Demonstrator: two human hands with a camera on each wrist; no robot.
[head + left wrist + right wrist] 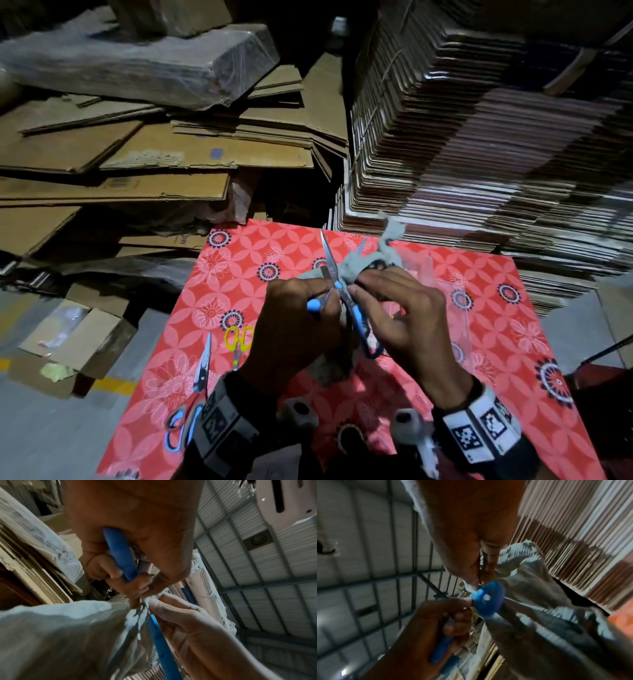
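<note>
Just above the bench (239, 274), which wears a red flowered cover, both hands work 1 pair of blue-handled scissors (334, 270) and a grey cloth (359, 263). The scissors are held in the air over the middle of the bench, tips pointing away from the person, and their 2 handles are spread well apart.

The left hand (294, 318) has its grip clamped on 1 blue handle. The left wrist view shows its fingers (102, 566) curled round that handle. The right hand (400, 318) has its grip closed on the grey cloth, pinching it against the scissors near the pivot. The other handle runs along under its palm, with the loop hanging below the fingers. One frayed end of the cloth sticks up past the blades, and the rest hangs below the hands.

On the bench to the person's left lie 2 more pairs: yellow-handled scissors (238, 339), and nearer the left wrist a pair with blue and red handles (197, 387). Beyond the bench, flattened cardboard (171, 154) is piled at the left, and a tied stack of flat cartons (479, 137) rises at the right.
</note>
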